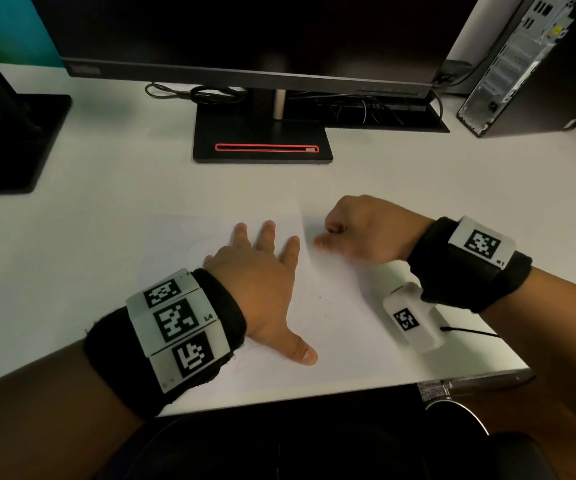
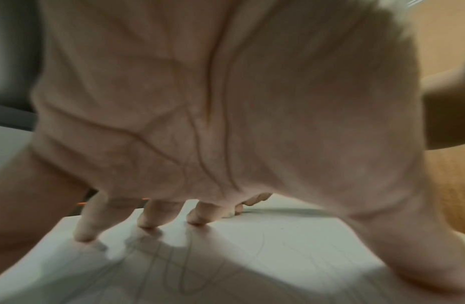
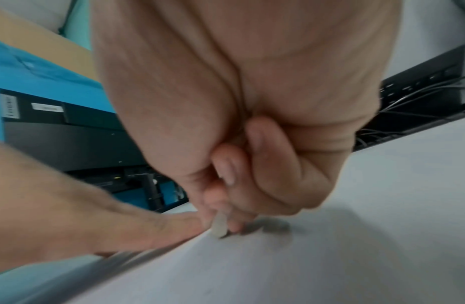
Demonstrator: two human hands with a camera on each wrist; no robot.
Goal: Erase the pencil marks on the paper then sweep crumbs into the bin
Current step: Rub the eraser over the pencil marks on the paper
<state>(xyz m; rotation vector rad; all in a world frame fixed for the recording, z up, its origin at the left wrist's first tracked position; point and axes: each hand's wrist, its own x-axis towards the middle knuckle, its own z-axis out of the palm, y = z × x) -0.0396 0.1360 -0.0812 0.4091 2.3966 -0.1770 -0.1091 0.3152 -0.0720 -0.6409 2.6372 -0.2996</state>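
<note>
A white sheet of paper [image 1: 331, 323] lies on the white desk in front of me, with faint pencil loops [image 2: 190, 273] drawn on it. My left hand [image 1: 262, 268] lies flat on the sheet, fingers spread and thumb out, pressing it down. Just to its right, my right hand [image 1: 328, 237] is curled and pinches a small whitish eraser [image 3: 219, 227] whose tip touches the paper. The eraser is hidden in the head view. No bin is in view.
A black monitor stand [image 1: 262, 140] with a red-edged slot stands behind the paper. Another black stand base [image 1: 13, 143] sits at the left, a computer tower [image 1: 529, 64] at the back right. Cables [image 1: 210, 93] lie under the monitor. The desk's front edge [image 1: 314, 393] is close.
</note>
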